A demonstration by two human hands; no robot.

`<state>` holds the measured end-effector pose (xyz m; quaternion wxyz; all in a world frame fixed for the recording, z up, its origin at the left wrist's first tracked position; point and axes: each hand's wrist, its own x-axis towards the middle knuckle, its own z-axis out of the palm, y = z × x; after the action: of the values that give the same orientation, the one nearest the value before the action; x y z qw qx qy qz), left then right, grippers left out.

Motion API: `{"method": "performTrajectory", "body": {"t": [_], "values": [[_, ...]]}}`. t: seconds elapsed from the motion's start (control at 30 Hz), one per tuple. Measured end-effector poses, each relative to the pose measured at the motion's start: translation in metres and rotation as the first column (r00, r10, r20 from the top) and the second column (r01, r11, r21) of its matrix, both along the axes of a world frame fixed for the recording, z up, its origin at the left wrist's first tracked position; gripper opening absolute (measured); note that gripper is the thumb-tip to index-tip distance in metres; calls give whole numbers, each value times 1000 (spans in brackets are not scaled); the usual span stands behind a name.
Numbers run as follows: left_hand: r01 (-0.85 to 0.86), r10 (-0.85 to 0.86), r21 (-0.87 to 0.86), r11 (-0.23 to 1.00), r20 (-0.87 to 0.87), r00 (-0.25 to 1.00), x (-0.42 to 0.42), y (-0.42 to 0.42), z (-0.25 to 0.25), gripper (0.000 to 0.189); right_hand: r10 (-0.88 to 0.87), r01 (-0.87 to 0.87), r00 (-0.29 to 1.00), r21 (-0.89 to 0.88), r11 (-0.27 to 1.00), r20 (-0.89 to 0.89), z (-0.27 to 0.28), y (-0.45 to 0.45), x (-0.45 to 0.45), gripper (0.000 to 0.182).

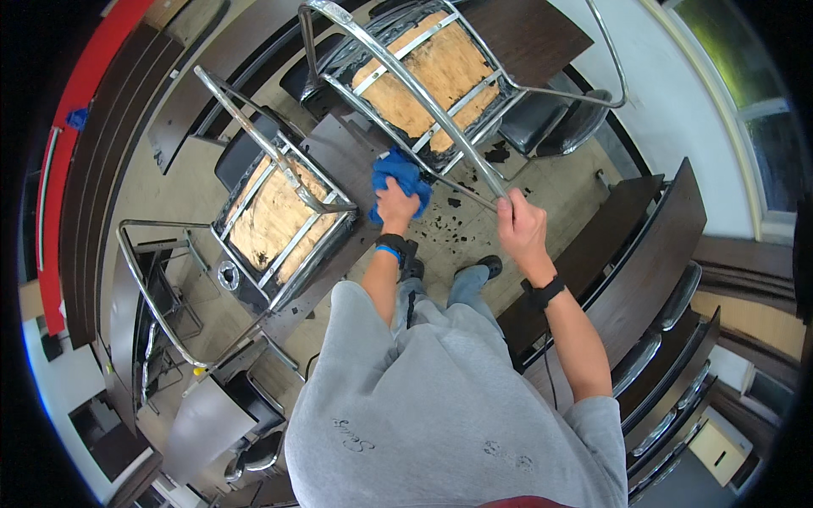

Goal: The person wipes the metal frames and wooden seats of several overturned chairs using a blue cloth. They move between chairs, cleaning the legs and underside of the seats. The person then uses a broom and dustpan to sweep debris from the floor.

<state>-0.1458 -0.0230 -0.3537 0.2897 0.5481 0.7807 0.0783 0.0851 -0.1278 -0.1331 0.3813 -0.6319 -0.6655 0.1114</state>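
Note:
My left hand (397, 202) presses on a crumpled blue cloth (401, 174) over the dark table top (336, 143), its fingers bunched into the fabric. With my right hand (522, 223) I grip the chrome tube leg of an upturned chair (438, 60), whose seat underside shows bare wood, metal crossbars and torn black covering. A second upturned chair (279, 216) rests on the table to the left, its legs in the air. Beside its seat lies a roll of tape (228, 275).
Black flakes (454, 202) litter the tiled floor near my feet. Long dark desks (660, 247) with black chairs (683, 295) stand at the right. Further desks (209, 422) and chairs are at the lower left. A white wall (654, 95) rises at the upper right.

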Motion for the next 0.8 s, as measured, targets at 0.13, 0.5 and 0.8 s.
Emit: {"method": "performTrajectory", "body": {"t": [0.13, 0.5, 0.8], "values": [[17, 15, 239, 971, -132, 991, -29, 40, 21, 66, -29, 29, 1000, 27, 999, 8, 3, -2, -4, 27], [410, -409, -69, 909, 33, 912, 5, -17, 43, 70, -102, 102, 995, 80, 992, -3, 1, -4, -10, 30], [562, -514, 555, 613, -260, 817, 41, 78, 119, 62, -137, 134, 990, 109, 985, 28, -5, -3, -8, 34]]}}
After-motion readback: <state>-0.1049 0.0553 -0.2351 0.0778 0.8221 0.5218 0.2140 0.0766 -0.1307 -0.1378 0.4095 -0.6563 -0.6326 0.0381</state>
